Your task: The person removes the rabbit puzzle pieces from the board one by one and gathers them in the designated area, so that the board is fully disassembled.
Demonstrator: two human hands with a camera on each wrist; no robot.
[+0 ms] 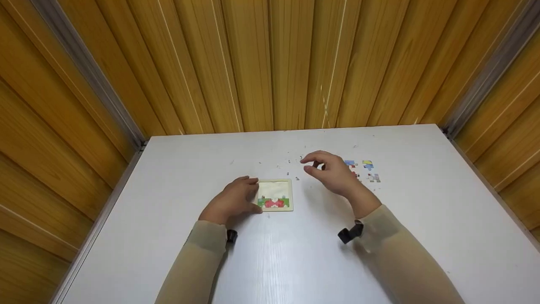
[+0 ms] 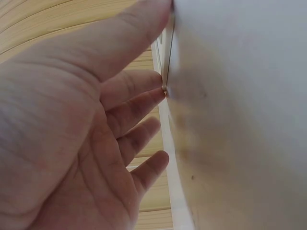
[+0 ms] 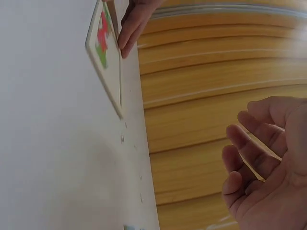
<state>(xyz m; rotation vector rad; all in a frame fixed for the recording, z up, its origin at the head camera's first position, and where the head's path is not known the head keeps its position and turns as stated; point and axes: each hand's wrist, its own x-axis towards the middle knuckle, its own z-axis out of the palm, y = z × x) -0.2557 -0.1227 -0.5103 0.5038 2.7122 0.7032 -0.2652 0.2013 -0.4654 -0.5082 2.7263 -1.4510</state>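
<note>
A small square jigsaw puzzle tray [image 1: 291,195] with a pale rim lies on the white table. Joined puzzle pieces [image 1: 274,203], red, green and white, fill its lower part; bare backing shows above. My left hand [image 1: 234,198] holds the tray's left side, thumb near the lower corner and fingers near the upper one. Raised over the table right of the tray is my right hand [image 1: 336,174], fingers loosely bent, thumb and fingertips apart. Nothing shows between them in the right wrist view, where the tray [image 3: 106,81] appears at upper left.
Several loose puzzle pieces [image 1: 368,164] lie right of my right hand, some partly hidden behind it. Small dark specks [image 1: 297,178] dot the table [image 1: 270,261] beyond the tray. Wood-patterned panels [image 1: 291,63] rise behind the table and on both sides.
</note>
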